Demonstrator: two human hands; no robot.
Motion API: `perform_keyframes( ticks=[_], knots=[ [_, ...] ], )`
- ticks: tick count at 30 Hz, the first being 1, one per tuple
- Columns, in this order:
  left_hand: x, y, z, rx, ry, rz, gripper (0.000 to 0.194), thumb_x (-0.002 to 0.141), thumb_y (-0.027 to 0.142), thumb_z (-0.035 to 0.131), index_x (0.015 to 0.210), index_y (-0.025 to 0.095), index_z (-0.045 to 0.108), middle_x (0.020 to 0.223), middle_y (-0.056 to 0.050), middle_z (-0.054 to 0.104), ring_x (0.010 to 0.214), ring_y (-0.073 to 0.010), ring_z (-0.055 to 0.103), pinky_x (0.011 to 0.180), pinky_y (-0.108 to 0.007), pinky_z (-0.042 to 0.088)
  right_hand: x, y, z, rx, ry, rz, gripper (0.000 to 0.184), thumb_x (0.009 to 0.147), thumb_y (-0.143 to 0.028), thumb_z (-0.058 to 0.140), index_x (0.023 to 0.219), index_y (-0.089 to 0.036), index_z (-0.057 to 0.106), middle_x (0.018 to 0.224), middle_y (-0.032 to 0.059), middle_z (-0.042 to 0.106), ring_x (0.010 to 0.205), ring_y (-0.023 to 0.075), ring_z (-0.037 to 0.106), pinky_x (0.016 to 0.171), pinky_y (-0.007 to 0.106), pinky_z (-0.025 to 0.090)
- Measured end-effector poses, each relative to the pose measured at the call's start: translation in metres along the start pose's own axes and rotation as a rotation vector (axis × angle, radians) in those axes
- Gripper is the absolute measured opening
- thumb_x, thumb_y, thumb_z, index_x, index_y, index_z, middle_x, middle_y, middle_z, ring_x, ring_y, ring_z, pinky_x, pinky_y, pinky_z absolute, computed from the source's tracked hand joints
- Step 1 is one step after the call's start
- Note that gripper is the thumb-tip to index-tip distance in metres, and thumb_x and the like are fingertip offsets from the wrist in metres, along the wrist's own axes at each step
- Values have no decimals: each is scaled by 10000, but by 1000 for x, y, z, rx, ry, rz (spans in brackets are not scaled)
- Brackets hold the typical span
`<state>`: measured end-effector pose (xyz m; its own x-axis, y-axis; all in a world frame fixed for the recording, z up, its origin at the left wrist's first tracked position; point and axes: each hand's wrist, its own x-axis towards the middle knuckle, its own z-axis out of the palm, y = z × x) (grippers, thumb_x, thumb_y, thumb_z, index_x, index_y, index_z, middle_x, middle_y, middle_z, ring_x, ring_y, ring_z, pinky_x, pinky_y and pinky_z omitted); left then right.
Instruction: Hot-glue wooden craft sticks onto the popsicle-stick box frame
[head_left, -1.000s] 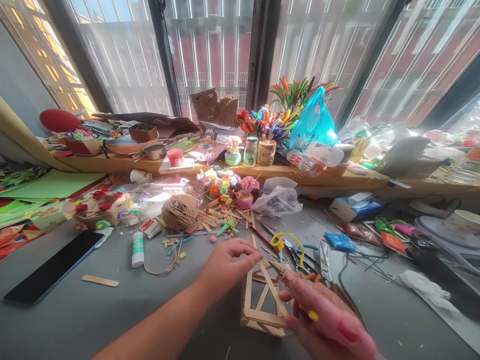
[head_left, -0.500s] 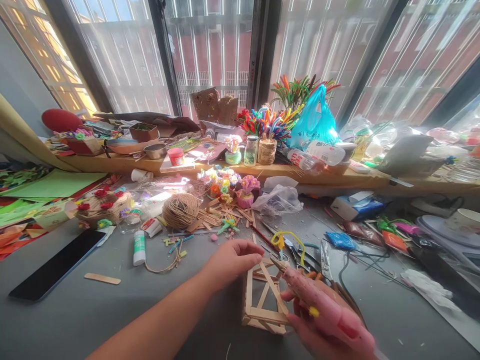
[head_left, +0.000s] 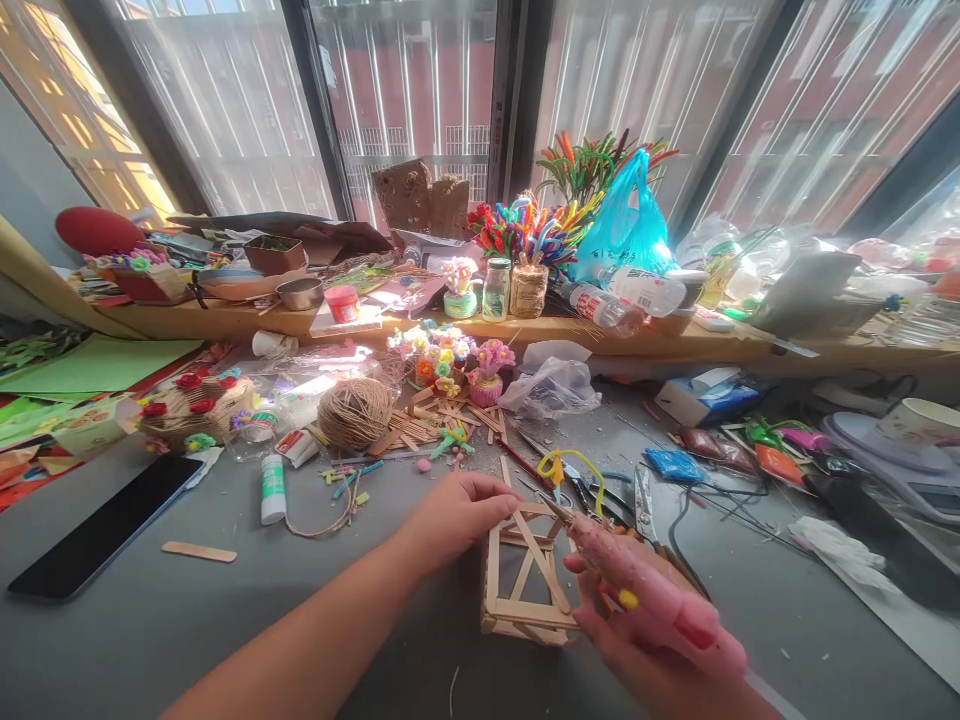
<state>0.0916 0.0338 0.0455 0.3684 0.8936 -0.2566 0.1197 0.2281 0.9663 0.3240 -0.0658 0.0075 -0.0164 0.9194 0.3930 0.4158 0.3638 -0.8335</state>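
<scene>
My left hand pinches the upper left corner of a small box frame built from wooden craft sticks. A diagonal stick crosses its upward face. In my right hand is a pink hot glue gun, its nozzle pointing up and left, above the frame's far right corner. Whether the nozzle touches wood I cannot tell. Part of the frame's right side is hidden behind the gun and right hand.
Behind the frame lie scissors and a yellow pipe cleaner. A twine ball, loose craft sticks and a glue stick are further left. A phone and a single stick lie at left.
The whole view has shifted slightly. My right hand and the glue gun have drawn a little away from the frame's near right corner. My left hand keeps its hold.
</scene>
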Motion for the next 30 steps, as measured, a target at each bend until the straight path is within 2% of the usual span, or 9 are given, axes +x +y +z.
perform_keyframes(
  ticks=[3, 6, 11, 16, 21, 23, 27, 28, 30],
  knots=[
    [0, 0, 1, 18, 13, 7, 336, 779, 442, 806, 958, 164, 863, 939, -70, 847, 909, -258, 743, 843, -336, 540, -1, 0, -1, -13, -53, 37, 528, 886, -280, 759, 1412, -329, 751, 1322, 85, 788, 1084, 294, 780, 957, 373, 651],
    [0, -1, 1, 35, 16, 12, 329, 794, 440, 789, 956, 163, 861, 934, -65, 846, 902, -259, 743, 828, -335, 543, -1, -1, -1, 15, -57, 5, 484, 865, -283, 798, 1346, -333, 795, 1327, 77, 794, 1088, 305, 778, 1026, 414, 621],
    [0, -3, 0, 61, 22, 20, 355, 814, 463, 777, 970, 154, 858, 973, -77, 844, 928, -264, 735, 855, -342, 528, 0, 7, -5, -5, -81, 0, 432, 871, -283, 812, 1301, -322, 815, 1343, 84, 785, 1057, 303, 797, 989, 412, 636],
    [-1, -3, 0, 58, 27, 15, 381, 823, 489, 771, 983, 153, 854, 970, -81, 843, 926, -271, 735, 854, -349, 526, 3, 13, -9, -74, -147, -115, 498, 858, -264, 843, 1346, -343, 789, 1286, 76, 811, 1050, 310, 811, 954, 400, 659],
    [-2, 0, 2, 23, 35, 26, 401, 846, 521, 751, 1017, 168, 836, 1023, -86, 834, 999, -287, 733, 889, -362, 547, 0, 4, -3, -23, -31, -69, 512, 896, -251, 780, 1384, -404, 761, 1397, 49, 764, 1034, 279, 810, 937, 363, 657],
    [-3, 0, 0, 18, 98, 74, 391, 859, 507, 747, 1061, 180, 816, 1077, -83, 819, 1052, -282, 718, 929, -358, 539, -1, 5, -1, -1, -18, -58, 535, 900, -246, 768, 1411, -401, 743, 1391, 58, 767, 1027, 281, 809, 902, 355, 671],
    [-15, -2, -9, 87, 424, 272, 292, 953, 473, 653, 1003, 205, 756, 1036, -70, 776, 1078, -271, 685, 969, -355, 516, -5, 13, 3, 86, -48, -63, 565, 862, -238, 815, 1416, -327, 753, 1300, 111, 809, 975, 300, 825, 803, 327, 699],
    [-20, -2, -11, 124, 470, 318, 277, 972, 461, 627, 994, 212, 746, 1019, -66, 769, 1066, -268, 684, 977, -360, 512, -6, 14, 4, 110, -35, -29, 566, 856, -238, 817, 1413, -315, 757, 1280, 116, 816, 949, 299, 827, 755, 307, 699],
    [-32, 0, -12, 249, 460, 396, 246, 992, 428, 601, 996, 231, 748, 1021, -60, 764, 1042, -263, 686, 1019, -380, 498, -8, 12, 7, 141, 11, 65, 564, 851, -243, 807, 1409, -311, 761, 1255, 112, 822, 911, 295, 822, 660, 276, 685]
  ],
)
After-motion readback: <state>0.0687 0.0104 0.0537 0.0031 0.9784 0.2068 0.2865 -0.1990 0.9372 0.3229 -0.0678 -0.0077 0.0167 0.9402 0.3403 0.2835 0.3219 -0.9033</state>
